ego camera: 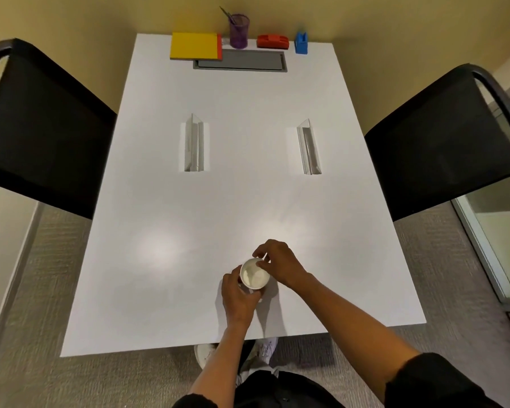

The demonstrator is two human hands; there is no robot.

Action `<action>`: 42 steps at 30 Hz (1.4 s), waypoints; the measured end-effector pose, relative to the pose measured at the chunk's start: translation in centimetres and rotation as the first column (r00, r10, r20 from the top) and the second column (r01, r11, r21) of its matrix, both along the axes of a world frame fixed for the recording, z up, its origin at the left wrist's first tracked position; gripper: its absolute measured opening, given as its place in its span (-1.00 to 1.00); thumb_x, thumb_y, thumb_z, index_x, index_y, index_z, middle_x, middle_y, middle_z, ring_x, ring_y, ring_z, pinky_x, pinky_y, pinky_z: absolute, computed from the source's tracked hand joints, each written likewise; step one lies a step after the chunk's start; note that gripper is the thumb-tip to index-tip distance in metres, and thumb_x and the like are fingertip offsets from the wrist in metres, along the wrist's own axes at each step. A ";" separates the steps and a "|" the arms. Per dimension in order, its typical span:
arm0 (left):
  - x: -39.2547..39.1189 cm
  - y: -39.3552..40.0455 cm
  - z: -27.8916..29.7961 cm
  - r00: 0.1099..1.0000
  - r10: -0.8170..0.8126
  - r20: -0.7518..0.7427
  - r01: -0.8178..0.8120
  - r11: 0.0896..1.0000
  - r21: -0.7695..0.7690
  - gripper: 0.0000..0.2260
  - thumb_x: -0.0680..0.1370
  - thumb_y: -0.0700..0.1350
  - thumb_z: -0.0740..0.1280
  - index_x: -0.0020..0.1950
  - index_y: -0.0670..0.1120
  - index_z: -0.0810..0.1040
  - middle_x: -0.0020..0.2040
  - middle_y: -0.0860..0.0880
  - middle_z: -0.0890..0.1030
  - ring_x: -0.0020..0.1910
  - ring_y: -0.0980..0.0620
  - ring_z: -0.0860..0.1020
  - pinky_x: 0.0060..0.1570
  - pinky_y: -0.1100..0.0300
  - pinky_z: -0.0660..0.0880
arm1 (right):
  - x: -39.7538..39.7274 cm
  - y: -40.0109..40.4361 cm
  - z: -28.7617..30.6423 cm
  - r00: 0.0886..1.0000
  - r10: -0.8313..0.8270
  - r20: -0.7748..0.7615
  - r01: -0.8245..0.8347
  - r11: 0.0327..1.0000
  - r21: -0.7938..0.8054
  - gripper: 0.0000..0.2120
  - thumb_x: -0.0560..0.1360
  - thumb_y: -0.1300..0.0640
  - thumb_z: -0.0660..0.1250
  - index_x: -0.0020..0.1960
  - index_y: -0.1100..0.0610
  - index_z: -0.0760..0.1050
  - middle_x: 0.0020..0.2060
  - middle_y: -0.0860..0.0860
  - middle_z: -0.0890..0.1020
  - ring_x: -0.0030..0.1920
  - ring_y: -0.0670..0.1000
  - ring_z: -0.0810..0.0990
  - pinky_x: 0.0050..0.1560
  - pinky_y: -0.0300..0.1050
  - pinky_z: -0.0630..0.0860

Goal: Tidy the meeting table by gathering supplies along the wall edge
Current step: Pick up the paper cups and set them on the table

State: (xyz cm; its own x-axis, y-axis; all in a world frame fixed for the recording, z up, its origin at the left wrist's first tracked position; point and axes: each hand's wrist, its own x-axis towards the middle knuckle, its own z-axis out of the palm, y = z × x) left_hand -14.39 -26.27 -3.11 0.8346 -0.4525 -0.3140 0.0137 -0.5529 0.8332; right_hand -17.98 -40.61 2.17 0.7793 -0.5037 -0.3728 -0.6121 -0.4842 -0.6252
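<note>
Two hands on the white paper cup (254,273) at 6 o'clock on the worktop (165,201): left hand (238,298) fingers wrapped round its side, right hand (278,265) fingers pinching the rim. Step: pickup. Next, prob. carry to 12 o'clock wall edge, beside the purple pen holder (239,31), w/o tipping.

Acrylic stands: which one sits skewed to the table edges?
The right stand, nearer the right chair; its near end angles outward. The left stand runs straight along the table's length.
</note>
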 end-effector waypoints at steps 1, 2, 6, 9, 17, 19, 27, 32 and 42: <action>0.0 0.0 0.0 1.000 -0.001 -0.001 0.001 1.000 -0.005 -0.40 0.18 -0.09 0.63 0.19 -0.05 0.54 -0.06 0.06 0.53 -0.04 0.04 0.53 -0.25 0.45 0.34 | 0.1 0.1 0.0 1.000 0.002 -0.009 -0.003 1.000 -0.009 -0.82 0.44 0.24 0.37 0.03 0.09 0.61 -0.05 0.01 0.58 -0.14 -0.04 0.54 0.01 -0.10 0.53; 0.0 0.0 -0.1 1.000 -0.003 0.000 0.003 1.000 -0.005 -0.39 0.19 -0.09 0.63 0.19 -0.06 0.54 -0.06 0.05 0.54 -0.03 0.03 0.53 -0.25 0.44 0.34 | 0.1 0.1 0.1 1.000 0.004 -0.019 -0.004 1.000 -0.017 -0.82 0.44 0.25 0.36 0.02 0.10 0.60 -0.05 0.02 0.58 -0.13 -0.04 0.53 0.00 -0.11 0.52; 0.0 0.2 -0.5 0.999 -0.026 0.032 0.026 1.000 0.009 -0.39 0.19 -0.08 0.62 0.20 -0.04 0.53 -0.01 0.01 0.58 0.00 0.01 0.53 -0.17 0.29 0.48 | 0.4 0.4 0.5 0.998 0.000 -0.062 -0.004 0.998 -0.066 -0.83 0.44 0.29 0.30 -0.03 0.11 0.59 -0.06 0.04 0.61 -0.10 0.02 0.56 -0.07 -0.18 0.46; 0.1 0.4 -0.7 0.997 -0.052 0.052 0.050 0.998 0.031 -0.40 0.19 -0.03 0.60 0.20 -0.02 0.54 0.00 -0.01 0.59 -0.01 0.01 0.54 -0.15 0.15 0.54 | 0.6 0.6 0.7 0.995 0.009 -0.097 -0.019 0.995 -0.100 -0.81 0.44 0.29 0.26 -0.04 0.12 0.59 -0.05 0.04 0.63 -0.07 0.05 0.58 -0.10 -0.19 0.43; 0.5 0.4 -1.0 0.985 -0.143 0.100 0.135 0.988 0.078 -0.39 0.17 0.10 0.55 0.20 0.10 0.51 -0.01 0.03 0.60 -0.04 0.01 0.55 -0.17 0.02 0.58 | 0.9 0.9 0.9 0.984 0.021 -0.177 -0.048 0.987 -0.152 -0.79 0.42 0.32 0.23 -0.04 0.13 0.58 -0.03 0.06 0.59 -0.04 0.10 0.57 -0.10 -0.12 0.47; 0.5 0.5 -1.0 0.982 -0.152 0.111 0.144 0.987 0.073 -0.39 0.18 0.12 0.54 0.20 0.10 0.51 0.00 0.03 0.60 -0.04 0.01 0.55 -0.16 0.02 0.59 | 0.9 0.9 0.9 0.979 0.030 -0.202 -0.064 0.984 -0.165 -0.79 0.42 0.34 0.23 -0.04 0.14 0.56 -0.04 0.07 0.56 -0.05 0.10 0.56 -0.16 -0.14 0.41; 0.6 1.0 -0.7 0.974 -0.180 0.138 0.169 0.982 0.087 -0.36 0.19 0.08 0.57 0.24 0.04 0.50 0.03 -0.03 0.59 0.00 -0.05 0.54 -0.11 -0.02 0.57 | 1.4 1.1 1.4 0.964 0.072 -0.256 -0.118 0.979 -0.168 -0.79 0.39 0.36 0.26 -0.09 0.11 0.56 -0.07 0.05 0.62 -0.17 0.04 0.52 -0.24 -0.18 0.35; 0.8 1.1 -0.9 0.973 -0.194 0.122 0.184 0.979 0.083 -0.35 0.20 0.03 0.59 0.25 0.02 0.50 0.05 -0.04 0.58 0.02 -0.05 0.53 -0.09 -0.01 0.56 | 1.8 1.3 1.5 0.962 0.064 -0.264 -0.115 0.976 -0.185 -0.74 0.37 0.39 0.25 -0.06 0.14 0.59 -0.04 0.06 0.64 -0.05 0.09 0.60 -0.20 -0.18 0.39; 1.1 1.4 -1.1 0.971 -0.207 0.117 0.196 0.975 0.102 -0.35 0.18 0.06 0.57 0.24 0.00 0.51 0.02 -0.03 0.60 -0.02 -0.05 0.56 -0.11 0.00 0.59 | 1.5 -0.1 3.4 0.981 0.067 -0.184 -0.070 0.997 -0.013 -0.89 0.38 0.23 0.30 -0.13 0.07 0.51 -0.10 0.01 0.63 -0.11 0.03 0.58 -0.15 -0.17 0.49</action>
State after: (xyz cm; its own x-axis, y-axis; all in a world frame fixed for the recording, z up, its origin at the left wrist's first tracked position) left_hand -13.27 -24.84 -4.18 0.7645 -0.5902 -0.2593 -0.2073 -0.6059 0.7680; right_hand -16.51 -40.70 5.56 0.7315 -0.4602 -0.5031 -0.6805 -0.5401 -0.4952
